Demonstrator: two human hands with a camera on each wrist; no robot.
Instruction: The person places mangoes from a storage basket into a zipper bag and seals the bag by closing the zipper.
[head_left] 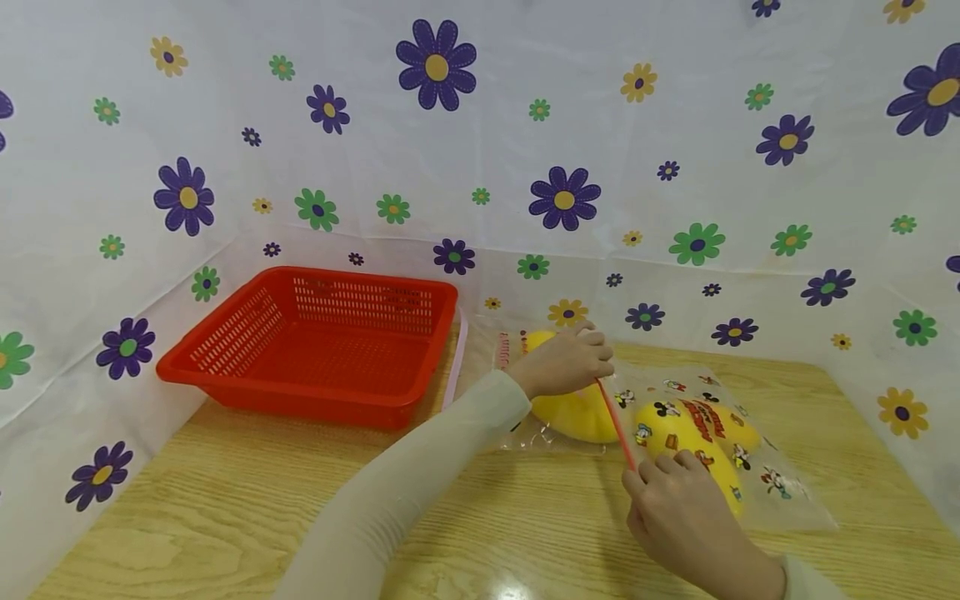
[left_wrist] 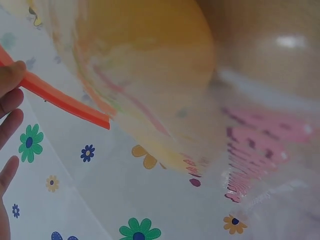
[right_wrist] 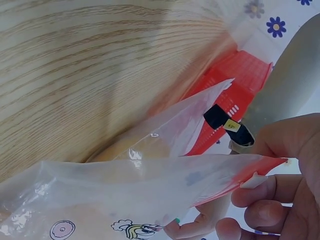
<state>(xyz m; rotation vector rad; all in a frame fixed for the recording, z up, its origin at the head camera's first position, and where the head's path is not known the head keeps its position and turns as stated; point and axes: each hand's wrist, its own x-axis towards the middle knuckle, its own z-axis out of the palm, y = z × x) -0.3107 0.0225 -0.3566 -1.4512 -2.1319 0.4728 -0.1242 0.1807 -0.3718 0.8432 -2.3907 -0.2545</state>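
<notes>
A clear zip bag (head_left: 787, 492) printed with cartoon characters lies on the table with a rounded yellow thing (head_left: 723, 467) inside; its kind is unclear. Along its left edge runs a red zip strip (head_left: 618, 425). My left hand (head_left: 566, 362) pinches the far end of this strip. Near the front end, my right hand (head_left: 682, 521) grips the strip, and a white slider tab (right_wrist: 254, 181) shows at its fingers in the right wrist view. Behind and left lies a second clear bag (head_left: 480, 358) holding another yellow thing (head_left: 577, 417), partly hidden by my left hand.
A red plastic basket (head_left: 300, 400) with slotted sides stands at the back left of the wooden table (head_left: 195, 517). A pale pink strip (head_left: 455, 358) edges the second bag beside it. A white flower-print sheet (head_left: 480, 125) rises behind and at both sides.
</notes>
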